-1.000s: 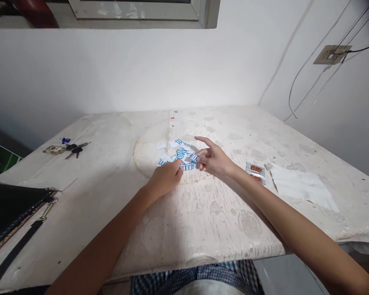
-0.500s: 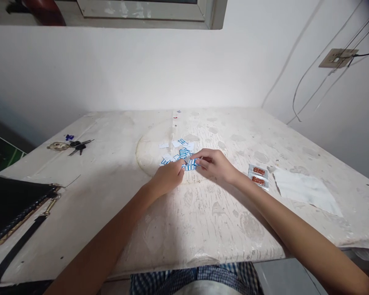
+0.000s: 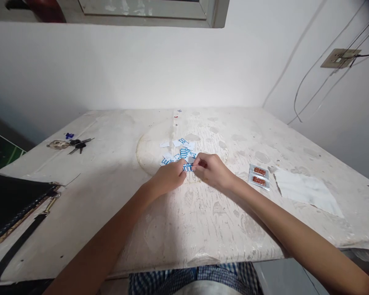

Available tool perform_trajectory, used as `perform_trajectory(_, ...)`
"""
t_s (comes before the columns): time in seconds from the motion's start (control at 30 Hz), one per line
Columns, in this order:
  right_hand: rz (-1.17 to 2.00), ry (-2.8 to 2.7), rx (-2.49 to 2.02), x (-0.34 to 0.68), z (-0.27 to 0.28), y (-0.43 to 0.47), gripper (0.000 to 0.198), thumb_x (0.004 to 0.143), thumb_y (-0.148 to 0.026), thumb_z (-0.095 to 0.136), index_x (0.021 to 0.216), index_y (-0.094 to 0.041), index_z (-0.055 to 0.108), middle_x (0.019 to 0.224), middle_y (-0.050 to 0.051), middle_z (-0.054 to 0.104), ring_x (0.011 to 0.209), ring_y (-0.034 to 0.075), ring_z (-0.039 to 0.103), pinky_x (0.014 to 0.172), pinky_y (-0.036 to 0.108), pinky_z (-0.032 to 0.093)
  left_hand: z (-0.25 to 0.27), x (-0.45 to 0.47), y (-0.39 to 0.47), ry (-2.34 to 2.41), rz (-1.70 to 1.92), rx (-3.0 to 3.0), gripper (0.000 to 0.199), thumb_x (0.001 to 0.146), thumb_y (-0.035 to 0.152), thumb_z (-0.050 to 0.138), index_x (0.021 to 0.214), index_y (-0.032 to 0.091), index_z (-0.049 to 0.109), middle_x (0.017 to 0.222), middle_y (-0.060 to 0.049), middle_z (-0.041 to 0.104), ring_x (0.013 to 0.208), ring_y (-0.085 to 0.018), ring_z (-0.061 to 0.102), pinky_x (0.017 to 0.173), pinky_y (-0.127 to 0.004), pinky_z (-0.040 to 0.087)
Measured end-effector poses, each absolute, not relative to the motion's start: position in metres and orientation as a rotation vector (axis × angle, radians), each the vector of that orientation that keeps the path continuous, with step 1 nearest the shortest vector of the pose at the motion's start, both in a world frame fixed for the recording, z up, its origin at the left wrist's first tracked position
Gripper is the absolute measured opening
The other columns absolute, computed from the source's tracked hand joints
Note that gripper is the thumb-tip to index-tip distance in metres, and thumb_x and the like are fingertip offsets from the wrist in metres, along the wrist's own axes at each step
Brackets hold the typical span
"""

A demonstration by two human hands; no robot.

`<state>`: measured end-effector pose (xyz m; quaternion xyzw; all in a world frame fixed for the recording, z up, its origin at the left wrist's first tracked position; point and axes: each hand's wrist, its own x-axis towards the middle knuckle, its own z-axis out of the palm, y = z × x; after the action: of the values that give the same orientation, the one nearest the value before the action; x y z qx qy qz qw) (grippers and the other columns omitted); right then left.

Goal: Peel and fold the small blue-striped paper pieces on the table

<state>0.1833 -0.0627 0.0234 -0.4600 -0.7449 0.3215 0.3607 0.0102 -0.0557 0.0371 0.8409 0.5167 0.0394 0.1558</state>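
Observation:
Between my two hands is a small white paper piece with blue print point(image 3: 188, 167), held just above the table. My left hand point(image 3: 169, 176) is closed, pinching its left end between thumb and fingers. At its right end, my right hand point(image 3: 211, 170) is closed too, thumb and fingertips pressed together on the edge. Just beyond my hands lies a loose pile of similar blue-printed paper pieces point(image 3: 183, 152), some with a plain white side up. My fingers hide part of the pile.
A silver blister pack with reddish-brown contents point(image 3: 259, 177) and a white cloth or tissue point(image 3: 306, 191) lie to the right. Keys point(image 3: 79, 144) are at the left, above a black bag point(image 3: 18, 205) with a strap. The wall point(image 3: 160, 69) stands behind the table.
My right hand's fingers have closed together and come down onto the right end of the paper piece. My left hand has kept its pinch. The view has shifted slightly.

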Motion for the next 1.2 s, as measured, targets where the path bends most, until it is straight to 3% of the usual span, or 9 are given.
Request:
perform_trajectory(0.23, 0.627, -1.927, -1.213, 0.182, 0.013, -0.056, 0.007, 0.074, -0.021, 0.056, 0.067, -0.018, 0.055, 0.072, 0.002, 0.053, 0.064, 0.012, 0.047, 0.06, 0.026, 0.036, 0.032, 0.01, -0.054, 1.45, 0.145, 2.515, 0.016, 0.086, 0.029, 0.027, 0.081, 0.019, 0.039, 0.069, -0.002, 0.054, 0.056, -0.016, 0.049, 0.048, -0.028, 0.027)
perform_trajectory(0.3, 0.552, -1.947, -1.207, 0.183, 0.012, -0.055, 0.001, 0.074, -0.02, 0.056, 0.074, -0.019, 0.056, 0.079, 0.003, 0.053, 0.071, 0.014, 0.048, 0.064, 0.027, 0.036, 0.029, 0.011, -0.053, 1.445, 0.154, 2.543, 0.02, 0.088, 0.029, 0.024, 0.083, 0.019, 0.041, 0.07, -0.003, 0.055, 0.058, -0.017, 0.05, 0.049, -0.028, 0.028)
perform_trajectory(0.43, 0.52, -2.013, -1.216, 0.183, 0.009, -0.053, 0.027, 0.074, -0.017, 0.054, 0.101, -0.019, 0.055, 0.089, 0.006, 0.053, 0.077, 0.016, 0.049, 0.068, 0.028, 0.038, 0.028, 0.011, -0.053, 1.452, 0.154, 2.591, 0.023, 0.089, 0.026, 0.022, 0.088, 0.018, 0.043, 0.074, -0.005, 0.057, 0.064, -0.018, 0.053, 0.054, -0.028, 0.032)
perform_trajectory(0.77, 0.59, -1.893, -1.27, 0.199, 0.014, -0.037, 0.024, 0.081, -0.018, 0.042, 0.098, -0.015, 0.059, 0.085, 0.006, 0.059, 0.071, 0.014, 0.05, 0.067, 0.028, 0.039, 0.025, 0.012, -0.052, 1.441, 0.139, 2.726, 0.023, 0.089, 0.023, 0.022, 0.09, 0.017, 0.044, 0.072, -0.005, 0.056, 0.063, -0.016, 0.052, 0.054, -0.026, 0.029)
perform_trajectory(0.97, 0.496, -2.14, -1.307, 0.204, 0.012, -0.035, 0.033, 0.073, -0.021, 0.058, 0.106, -0.013, 0.058, 0.088, 0.009, 0.056, 0.081, 0.018, 0.049, 0.072, 0.03, 0.039, 0.035, 0.007, -0.052, 1.436, 0.068, 2.647, 0.024, 0.088, 0.023, 0.024, 0.095, 0.016, 0.046, 0.074, -0.005, 0.057, 0.061, -0.015, 0.052, 0.053, -0.026, 0.03)
perform_trajectory(1.2, 0.502, -2.127, -1.329, 0.196, 0.011, -0.038, 0.034, 0.078, -0.014, 0.049, 0.111, -0.013, 0.054, 0.076, 0.004, 0.056, 0.072, 0.015, 0.049, 0.07, 0.028, 0.039, 0.044, 0.007, -0.054, 1.477, -0.017, 2.627, 0.022, 0.087, 0.019, 0.025, 0.091, 0.016, 0.046, 0.074, -0.005, 0.057, 0.06, -0.015, 0.052, 0.053, -0.026, 0.031)
